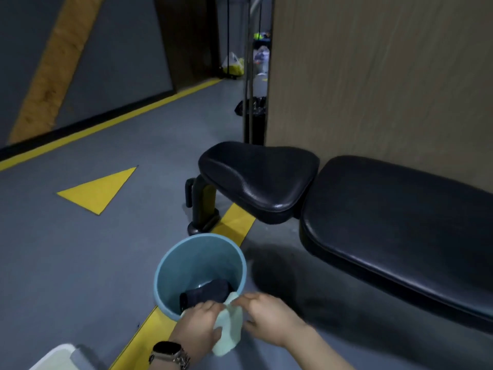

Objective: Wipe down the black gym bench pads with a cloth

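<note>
Item: pale green cloth (229, 327), gripped between both hands at the near rim of a blue bucket (184, 265). The left hand (198, 327) curls its fingers round the cloth's left edge, a wristwatch (169, 352) on that wrist; the right hand (269, 316) pinches the cloth's upper right edge, fingers bent onto it. Held over the bucket's edge this way, the cloth is probably being wrung or gathered so drips fall back inside, before any wiping begins. Just beyond the grip, inside the bucket, lies a dark cloth (205, 291) in what looks like shallow water. Farther from the grip, up and to the right: the black seat pad (261, 177), and adjoining it the long black back pad (400, 222), set against a wood-grain panel (373, 76); neither is touched by hand or cloth, so wiping appears not yet started. The bench's front leg (204, 206) stands directly beyond the bucket on a yellow floor stripe (234, 225). Left of the grip, at the lower edge, a white container corner (56, 356). Markings: a yellow floor triangle (98, 189); no brand, label or legible writing visible on bench, bucket, watch or cloth.
</note>
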